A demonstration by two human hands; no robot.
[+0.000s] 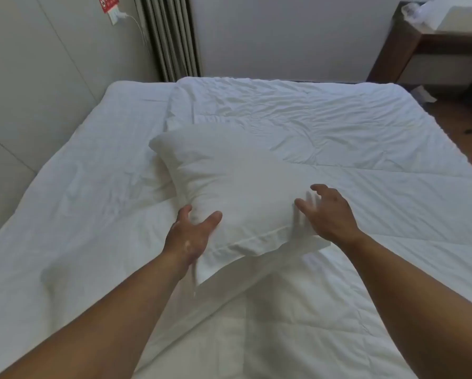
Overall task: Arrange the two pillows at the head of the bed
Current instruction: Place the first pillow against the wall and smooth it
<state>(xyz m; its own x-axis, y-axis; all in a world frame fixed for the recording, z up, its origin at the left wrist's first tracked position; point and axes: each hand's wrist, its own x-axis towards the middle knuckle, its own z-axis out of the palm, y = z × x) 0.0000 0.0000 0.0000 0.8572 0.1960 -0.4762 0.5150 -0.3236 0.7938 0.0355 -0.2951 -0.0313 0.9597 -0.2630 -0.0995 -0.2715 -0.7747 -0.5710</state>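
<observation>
The bed point(366, 214) is big and white and fills most of what I see. Its left edge runs along the pale wall point(24, 91), with no gap that I can see. Its far edge meets the other wall, next to the grey curtain point(172, 36). On the right side the bed ends at a brown floor point(453, 113), so there is open room there. A dark wood nightstand point(420, 50) stands in the far right corner.

A wrinkled white quilt point(311, 119) covers the far right part of the bed. The near part on each side is flat and bare, with lots of space.

One white pillow point(229, 181) lies in the middle of the bed, turned at a slant, its far corner on the quilt. I see only this one pillow.

My left hand point(194, 231) grips the near left edge of the pillow, thumb on top. My right hand point(330, 212) is spread open, fingers apart, at the near right corner. I cannot tell if it touches the pillow.
</observation>
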